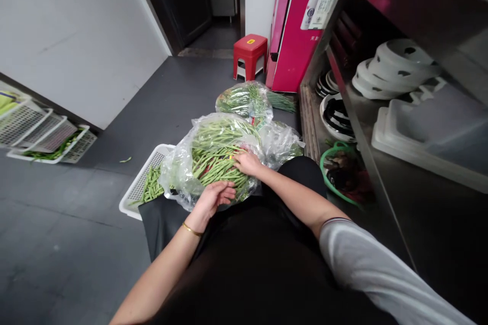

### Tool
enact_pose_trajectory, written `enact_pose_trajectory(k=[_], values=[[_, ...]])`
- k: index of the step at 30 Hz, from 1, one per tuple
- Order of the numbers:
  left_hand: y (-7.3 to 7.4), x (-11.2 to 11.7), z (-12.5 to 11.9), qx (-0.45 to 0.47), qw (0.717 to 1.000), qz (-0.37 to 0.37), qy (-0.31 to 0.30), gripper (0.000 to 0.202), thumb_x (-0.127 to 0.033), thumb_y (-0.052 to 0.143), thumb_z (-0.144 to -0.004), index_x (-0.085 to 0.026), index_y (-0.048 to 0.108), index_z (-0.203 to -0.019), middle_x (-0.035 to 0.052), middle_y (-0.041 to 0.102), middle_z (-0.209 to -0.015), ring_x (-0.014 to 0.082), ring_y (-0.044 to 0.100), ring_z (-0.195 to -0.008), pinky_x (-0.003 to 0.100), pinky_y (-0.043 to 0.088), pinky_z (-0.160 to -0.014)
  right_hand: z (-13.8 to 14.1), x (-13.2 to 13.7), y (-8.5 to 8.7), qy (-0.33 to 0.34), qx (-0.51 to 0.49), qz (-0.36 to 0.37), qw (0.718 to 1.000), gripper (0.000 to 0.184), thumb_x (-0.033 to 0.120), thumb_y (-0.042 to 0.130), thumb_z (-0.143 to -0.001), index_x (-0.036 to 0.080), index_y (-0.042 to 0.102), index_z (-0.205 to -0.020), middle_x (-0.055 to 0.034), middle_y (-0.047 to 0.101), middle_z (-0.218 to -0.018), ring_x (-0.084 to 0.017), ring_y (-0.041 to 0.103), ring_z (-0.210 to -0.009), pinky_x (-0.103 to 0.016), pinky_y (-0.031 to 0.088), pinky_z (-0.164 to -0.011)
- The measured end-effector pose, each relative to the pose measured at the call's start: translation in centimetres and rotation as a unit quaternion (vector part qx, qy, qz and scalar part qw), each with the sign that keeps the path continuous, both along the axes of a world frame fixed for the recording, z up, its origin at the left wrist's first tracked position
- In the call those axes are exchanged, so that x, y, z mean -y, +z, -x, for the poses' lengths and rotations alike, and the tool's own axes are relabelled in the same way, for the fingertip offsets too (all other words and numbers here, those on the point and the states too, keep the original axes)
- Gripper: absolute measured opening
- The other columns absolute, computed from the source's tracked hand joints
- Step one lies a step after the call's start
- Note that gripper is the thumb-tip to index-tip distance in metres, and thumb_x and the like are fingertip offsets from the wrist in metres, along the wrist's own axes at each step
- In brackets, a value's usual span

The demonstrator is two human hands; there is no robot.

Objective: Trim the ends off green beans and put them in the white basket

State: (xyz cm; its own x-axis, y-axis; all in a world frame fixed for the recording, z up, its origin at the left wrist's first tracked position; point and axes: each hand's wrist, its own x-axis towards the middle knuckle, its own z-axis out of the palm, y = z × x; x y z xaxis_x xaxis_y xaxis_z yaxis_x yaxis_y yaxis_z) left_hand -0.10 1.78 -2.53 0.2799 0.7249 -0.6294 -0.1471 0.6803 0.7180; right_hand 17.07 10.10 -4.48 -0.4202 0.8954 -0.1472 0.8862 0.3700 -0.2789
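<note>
A clear plastic bag point(177, 165) stands open before my lap, full of long green beans point(213, 162). My left hand point(215, 197), with a gold bangle at the wrist, is at the bag's near edge; its fingers are apart, slightly bent, and hold nothing. My right hand point(247, 162) reaches into the bag from the right, its fingers closed on some green beans, the fingertips partly hidden among them. Left of the bag sits a white perforated basket point(131, 190) with short pieces of bean point(153, 185) inside.
Behind the bag lie another bag of greens point(240, 99) and a red stool point(249, 53). Stacked white baskets point(53, 132) stand at the far left. A steel shelf point(366, 137) with white containers point(396, 68) runs along the right, a green basket point(324, 172) beneath it.
</note>
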Motion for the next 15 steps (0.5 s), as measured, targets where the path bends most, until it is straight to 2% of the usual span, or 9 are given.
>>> enact_pose_trajectory(k=[2, 4, 7, 9, 11, 15], values=[[-0.4, -0.2, 0.6, 0.050, 0.997, 0.056, 0.033, 0.027, -0.030, 0.057, -0.083, -0.005, 0.067, -0.087, 0.0114, 0.069, -0.069, 0.0134, 0.062, -0.054, 0.020, 0.046, -0.045, -0.2, 1.0, 0.6, 0.006, -0.071, -0.054, 0.996, 0.029, 0.031, 0.042, -0.091, 0.017, 0.060, -0.110, -0.0094, 0.061, -0.113, -0.019, 0.055, -0.106, -0.028, 0.042, -0.089], [-0.7, -0.1, 1.1, 0.103, 0.989, 0.091, 0.046, 0.031, -0.033, 0.054, -0.085, -0.005, 0.066, -0.087, 0.0111, 0.068, -0.067, 0.0114, 0.060, -0.050, 0.018, 0.043, -0.041, 0.0, 2.7, 0.7, 0.033, -0.141, -0.100, 0.984, 0.027, 0.028, 0.044, -0.091, 0.018, 0.061, -0.109, -0.0080, 0.063, -0.107, -0.016, 0.057, -0.098, -0.026, 0.043, -0.086], [-1.1, 0.2, 1.2, 0.141, 0.986, 0.067, 0.060, 0.021, -0.028, 0.065, -0.078, -0.007, 0.064, -0.074, 0.0063, 0.065, -0.059, 0.0076, 0.053, -0.042, 0.016, 0.039, -0.037, 1.0, 5.2, 0.3, 0.102, -0.184, -0.114, 0.971, 0.024, 0.024, 0.044, -0.090, 0.016, 0.063, -0.104, -0.0086, 0.064, -0.095, -0.016, 0.059, -0.084, -0.026, 0.045, -0.075], [-1.3, 0.3, 1.1, 0.130, 0.989, 0.040, 0.061, 0.016, -0.019, 0.072, -0.070, -0.008, 0.061, -0.066, 0.0046, 0.064, -0.056, 0.0063, 0.052, -0.040, 0.015, 0.039, -0.037, 1.6, 6.2, 0.0, 0.132, -0.224, -0.094, 0.961, 0.024, 0.021, 0.045, -0.089, 0.015, 0.061, -0.106, -0.0095, 0.064, -0.092, -0.016, 0.060, -0.083, -0.026, 0.046, -0.073], [-1.4, 0.5, 1.1, 0.117, 0.990, 0.026, 0.068, 0.014, -0.013, 0.073, -0.065, -0.008, 0.060, -0.065, 0.0050, 0.065, -0.057, 0.0066, 0.053, -0.041, 0.015, 0.042, -0.039, 1.5, 6.6, 0.1, 0.125, -0.299, -0.049, 0.945, 0.029, 0.015, 0.045, -0.086, 0.014, 0.057, -0.113, -0.0092, 0.066, -0.094, -0.016, 0.061, -0.085, -0.027, 0.047, -0.076], [-1.0, 0.5, 1.5, 0.128, 0.986, 0.000, 0.111, 0.013, -0.010, 0.070, -0.063, -0.011, 0.059, -0.069, 0.0050, 0.067, -0.059, 0.0088, 0.057, -0.044, 0.017, 0.047, -0.044, 0.0, 6.8, 1.0, 0.038, -0.411, 0.102, 0.905, 0.033, 0.015, 0.044, -0.086, 0.014, 0.052, -0.118, -0.0047, 0.068, -0.090, -0.012, 0.063, -0.074, -0.024, 0.048, -0.070]])
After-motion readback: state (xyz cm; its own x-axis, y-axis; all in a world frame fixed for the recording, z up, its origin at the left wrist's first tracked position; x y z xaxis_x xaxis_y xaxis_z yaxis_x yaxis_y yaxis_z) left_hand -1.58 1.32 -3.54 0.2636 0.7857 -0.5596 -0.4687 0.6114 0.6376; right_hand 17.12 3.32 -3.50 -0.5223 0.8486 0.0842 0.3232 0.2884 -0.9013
